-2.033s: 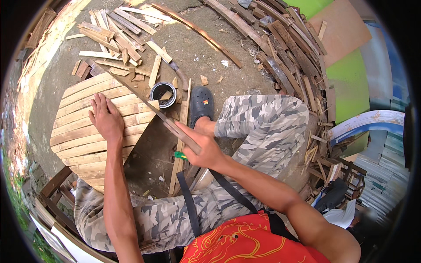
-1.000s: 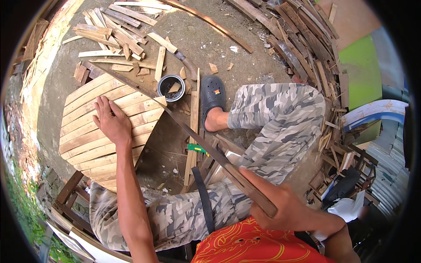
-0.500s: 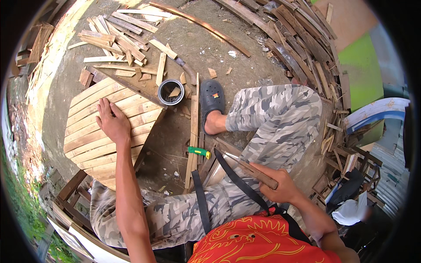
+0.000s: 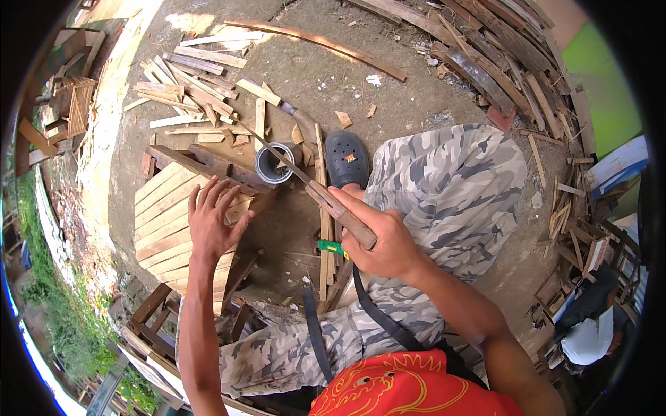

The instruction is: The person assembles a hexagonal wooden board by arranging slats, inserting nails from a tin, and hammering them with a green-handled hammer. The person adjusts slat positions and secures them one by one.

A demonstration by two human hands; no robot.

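My right hand (image 4: 385, 239) is closed around the wooden handle of a long, thin-bladed knife (image 4: 336, 211). Its narrow blade points up and to the left, passing over the grey can (image 4: 261, 166) from my viewpoint. Fingers spread, my left hand (image 4: 214, 218) is raised over the right part of a panel of pale wooden slats (image 4: 163, 225) and holds nothing. Whether it touches the panel I cannot tell. Dark wooden beams (image 4: 229, 168) run along the panel's far edge. A green and yellow tool handle (image 4: 329, 246) lies near my right hand, partly hidden by it.
Loose wood offcuts (image 4: 198, 87) are heaped at the far left. Long narrow strips (image 4: 322, 208) lie between the can and my shoe (image 4: 347, 158). A stack of old boards (image 4: 485, 59) curves along the far right. One long plank (image 4: 326, 45) crosses the ground behind.
My left hand has lifted from flat on the slats and moved right. My right hand has brought the knife up and leftward, and its blade now extends past the can. The view has shifted.
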